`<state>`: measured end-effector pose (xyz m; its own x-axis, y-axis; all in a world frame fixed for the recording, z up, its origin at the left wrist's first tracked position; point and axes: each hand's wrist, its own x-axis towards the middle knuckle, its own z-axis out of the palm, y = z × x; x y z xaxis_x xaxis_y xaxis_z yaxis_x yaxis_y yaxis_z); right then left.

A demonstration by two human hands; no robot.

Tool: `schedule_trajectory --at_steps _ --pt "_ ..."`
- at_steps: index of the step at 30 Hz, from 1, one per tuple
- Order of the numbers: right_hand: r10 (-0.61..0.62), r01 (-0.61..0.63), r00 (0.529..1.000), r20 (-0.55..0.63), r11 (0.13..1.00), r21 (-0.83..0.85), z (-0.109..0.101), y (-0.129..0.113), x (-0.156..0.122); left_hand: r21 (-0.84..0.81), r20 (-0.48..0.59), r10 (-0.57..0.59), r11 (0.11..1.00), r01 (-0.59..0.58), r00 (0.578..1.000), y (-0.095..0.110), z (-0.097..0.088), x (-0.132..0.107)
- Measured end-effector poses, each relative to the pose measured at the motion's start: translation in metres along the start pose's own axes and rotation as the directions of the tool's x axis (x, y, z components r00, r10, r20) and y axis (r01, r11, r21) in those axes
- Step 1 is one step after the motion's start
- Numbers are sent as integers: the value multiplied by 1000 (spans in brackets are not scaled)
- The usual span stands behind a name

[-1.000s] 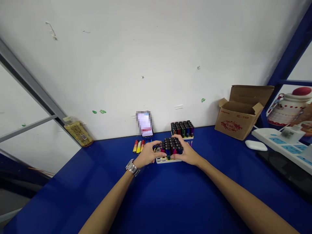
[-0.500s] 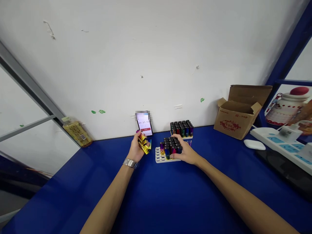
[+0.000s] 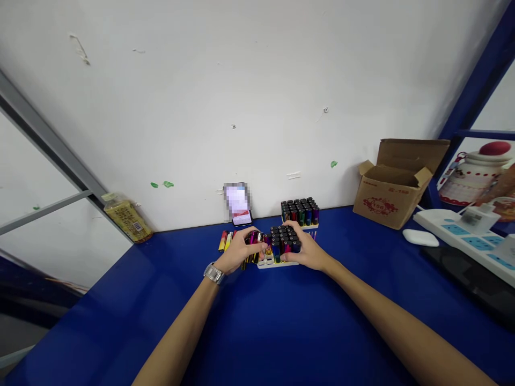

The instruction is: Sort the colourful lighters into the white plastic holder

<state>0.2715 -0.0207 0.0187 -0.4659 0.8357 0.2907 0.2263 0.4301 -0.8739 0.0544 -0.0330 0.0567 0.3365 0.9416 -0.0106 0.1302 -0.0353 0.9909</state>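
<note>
Several batteries (image 3: 252, 247) with shiny coloured wrappers are gripped in my left hand (image 3: 237, 253), at the left end of a white battery tray (image 3: 277, 265). Upright batteries (image 3: 276, 251) with black tops fill much of this tray; some holes at its left show between my fingers. My right hand (image 3: 306, 251) is wrapped round the tray's right side, its thumb at the front and its fingers behind the batteries. Some loose batteries (image 3: 225, 240), red and yellow, lie on the blue table just behind my left hand.
A second tray of upright batteries (image 3: 300, 213) stands near the wall. A phone (image 3: 238, 206) leans on the wall. At the left is a bottle (image 3: 127, 219); at the right are an open cardboard box (image 3: 388, 193), a white case (image 3: 420, 238) and a power strip (image 3: 466, 236).
My left hand has moved right and slightly down with its batteries, from in front of the phone to the tray's left end. Loose batteries are uncovered behind it. My right hand has stayed put.
</note>
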Motion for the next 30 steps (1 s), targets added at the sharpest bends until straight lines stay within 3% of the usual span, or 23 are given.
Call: schedule_trajectory --at_steps 4,7,9,12,15,18,22,24,26,28,29,30 --pt "0 1 1000 -11 1000 9 1 -1 0 95 -113 157 985 -147 981 -1 10 1" --pt "14 -14 1000 -21 1000 -28 -4 -2 -1 -30 -271 212 973 -228 939 3 11 4" --pt "19 -19 1000 -3 996 -86 -12 -5 -2 -148 -377 169 960 -239 911 8 7 5" --pt "36 -15 993 114 984 -177 -30 -12 -4 -246 -435 1 962 -120 900 11 -3 3" --pt "77 -21 967 245 975 -223 -52 -18 -6 -278 -387 -157 959 47 909 4 -10 -3" --pt "139 -61 947 290 963 -262 -74 -20 -10 -281 -265 -238 946 161 935 -6 -11 -8" --pt "166 -81 944 284 953 -291 -105 -29 -24 -237 -126 -300 935 265 946 -12 -6 -10" --pt "127 -54 974 188 933 -355 -111 -43 -31 -182 -86 -309 940 290 947 -13 -3 -9" --pt "61 -57 998 -2 908 -414 -101 -62 -33 -112 -97 -321 944 310 942 -12 0 -9" --pt "-94 -14 970 -223 898 -439 -73 -81 -31 -35 -146 -329 944 327 933 -11 2 -9" --pt "-147 19 959 -243 887 -461 -54 -88 -28 16 -172 -322 944 330 931 -11 2 -9" --pt "-172 63 968 -185 873 -483 -34 -92 -25 81 -195 -307 941 327 932 -10 2 -10"
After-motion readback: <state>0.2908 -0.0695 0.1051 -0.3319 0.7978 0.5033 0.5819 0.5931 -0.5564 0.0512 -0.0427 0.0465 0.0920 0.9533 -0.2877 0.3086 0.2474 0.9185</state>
